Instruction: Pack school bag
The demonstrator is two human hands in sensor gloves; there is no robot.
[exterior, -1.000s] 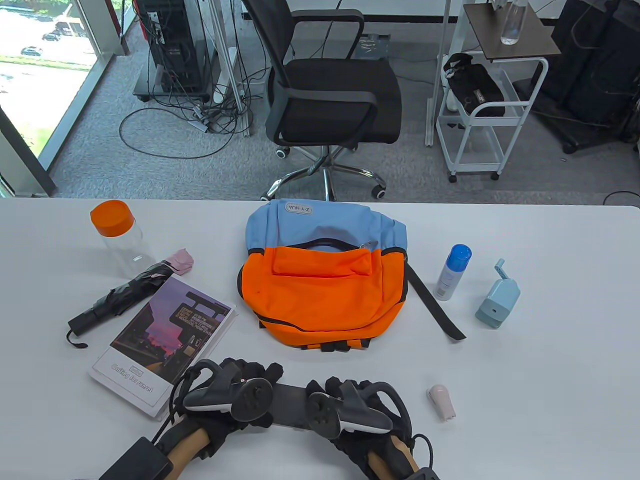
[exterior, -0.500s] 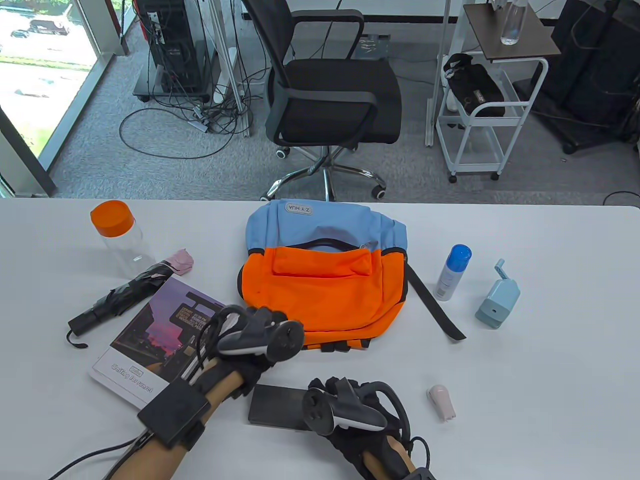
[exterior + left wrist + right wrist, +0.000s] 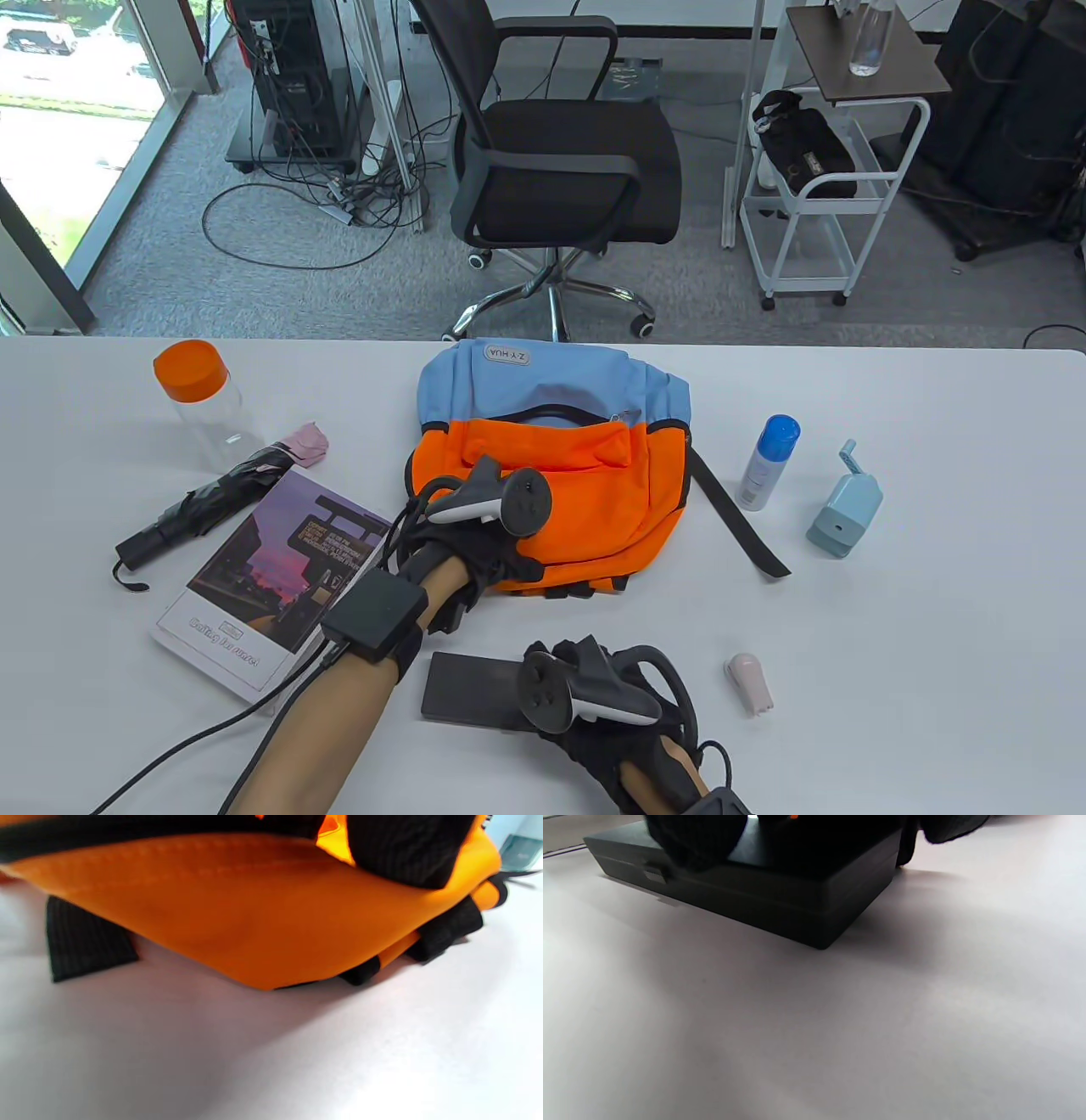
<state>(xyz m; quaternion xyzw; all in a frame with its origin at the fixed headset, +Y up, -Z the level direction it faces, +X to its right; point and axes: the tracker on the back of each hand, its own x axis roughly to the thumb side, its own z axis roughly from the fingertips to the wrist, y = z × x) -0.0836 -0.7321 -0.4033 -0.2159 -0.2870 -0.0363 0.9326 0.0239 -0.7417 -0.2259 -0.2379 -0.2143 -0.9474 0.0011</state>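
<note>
At the far left of the bench [image 3: 933, 594] stands a clear bottle [image 3: 202, 406] with an orange cap. Nearer lie a folded black umbrella [image 3: 204, 505] and a book [image 3: 276, 586], its long axis running from near-left to far-right.

The left hand [image 3: 475, 543] lies on the near-left part of the school bag [image 3: 551, 475], over the orange front panel. The tracker hides the fingers in the table view, so I cannot tell whether this grip is closed on fabric or only resting there. The bag lies flat at mid-bench, blue top end far, orange bottom end near, long axis running near to far. Its zip opening sits at the far edge of the orange panel, beyond the left hand and further still from the right.

Near-centre, the right hand [image 3: 607, 705] rests on the right end of a flat black case [image 3: 475, 698], whose long axis runs left to right. This grip touches the case, which sits on the bench, unlifted; whether the fingers clamp it I cannot tell. The case lies near of the bag, so it must likely travel away from the person to reach the opening.

Right of the bag are a blue-capped spray can [image 3: 768, 463], a pale blue sharpener [image 3: 844, 505], and a small pink object [image 3: 749, 681].

The left wrist view alone shows the bag's bottom edge [image 3: 271, 938] and its black strap tabs [image 3: 85, 938] against the bench. The right wrist view alone shows the case's thickness and a small latch [image 3: 654, 875].
</note>
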